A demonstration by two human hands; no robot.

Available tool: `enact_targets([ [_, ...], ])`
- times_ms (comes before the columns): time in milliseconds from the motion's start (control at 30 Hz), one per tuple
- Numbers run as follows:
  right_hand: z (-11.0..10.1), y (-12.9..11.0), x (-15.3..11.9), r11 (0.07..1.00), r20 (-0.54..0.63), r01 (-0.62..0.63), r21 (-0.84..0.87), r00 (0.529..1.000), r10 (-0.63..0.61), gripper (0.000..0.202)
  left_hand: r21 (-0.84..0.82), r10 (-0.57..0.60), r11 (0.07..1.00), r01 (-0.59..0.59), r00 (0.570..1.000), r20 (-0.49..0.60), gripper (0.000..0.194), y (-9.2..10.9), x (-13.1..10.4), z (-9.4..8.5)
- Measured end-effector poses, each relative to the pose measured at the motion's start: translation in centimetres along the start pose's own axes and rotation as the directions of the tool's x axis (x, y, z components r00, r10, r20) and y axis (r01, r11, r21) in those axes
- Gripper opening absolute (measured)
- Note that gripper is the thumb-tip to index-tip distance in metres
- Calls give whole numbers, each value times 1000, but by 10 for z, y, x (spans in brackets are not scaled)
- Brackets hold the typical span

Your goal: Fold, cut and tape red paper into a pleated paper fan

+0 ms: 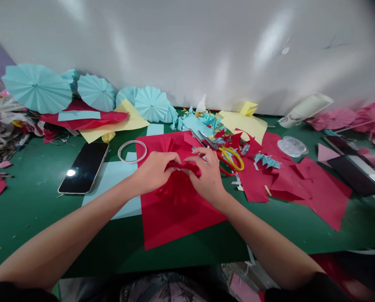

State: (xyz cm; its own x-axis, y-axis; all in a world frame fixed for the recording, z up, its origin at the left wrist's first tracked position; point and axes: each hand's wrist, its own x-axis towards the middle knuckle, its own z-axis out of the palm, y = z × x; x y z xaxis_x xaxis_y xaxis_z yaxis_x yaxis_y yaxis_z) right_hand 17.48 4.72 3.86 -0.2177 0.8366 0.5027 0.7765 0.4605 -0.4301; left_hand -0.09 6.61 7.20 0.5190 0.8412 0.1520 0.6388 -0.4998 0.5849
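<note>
Both hands meet over a large red paper sheet (162,222) on the green table. My left hand (158,170) pinches the left part of a small folded red paper (192,167). My right hand (208,172) has its fingers closed on the right part of the same piece, thumb and fingertips close together. Pleated red paper (167,144) stands up just behind the hands. To the left of the red sheet lie a white tape ring (132,151) and light blue paper (111,184). Scissors with yellow handles (233,157) rest to the right of my right hand.
A black phone (85,167) lies at the left. Light blue pleated fans (38,88) line the wall. Red paper pieces (319,188), a clear round lid (292,147) and a dark device (357,172) are at the right. Blue scraps (196,125) lie behind.
</note>
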Motion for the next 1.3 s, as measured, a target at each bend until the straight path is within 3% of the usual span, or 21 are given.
enact_targets([
  [333, 2, 0, -1, 999, 64, 39, -35, 997, -37, 10, 1, 8, 1000, -8, 1000, 29, 20, 0, 0, 3],
  [700, 4, -1, -3, 997, 46, 65, -38, 997, -63, 10, 86, -55, 995, 50, 996, 65, 17, 0, 1, 5],
  [967, 4, -1, -3, 999, 16, 21, -48, 1000, -20, 8, 135, -18, 991, 12, 999, 49, 20, -2, 1, 11],
  [1300, 5, 0, -3, 998, -2, 18, -56, 1000, -18, 5, 111, -94, 989, 94, 996, 0, 20, -3, 1, 12],
])
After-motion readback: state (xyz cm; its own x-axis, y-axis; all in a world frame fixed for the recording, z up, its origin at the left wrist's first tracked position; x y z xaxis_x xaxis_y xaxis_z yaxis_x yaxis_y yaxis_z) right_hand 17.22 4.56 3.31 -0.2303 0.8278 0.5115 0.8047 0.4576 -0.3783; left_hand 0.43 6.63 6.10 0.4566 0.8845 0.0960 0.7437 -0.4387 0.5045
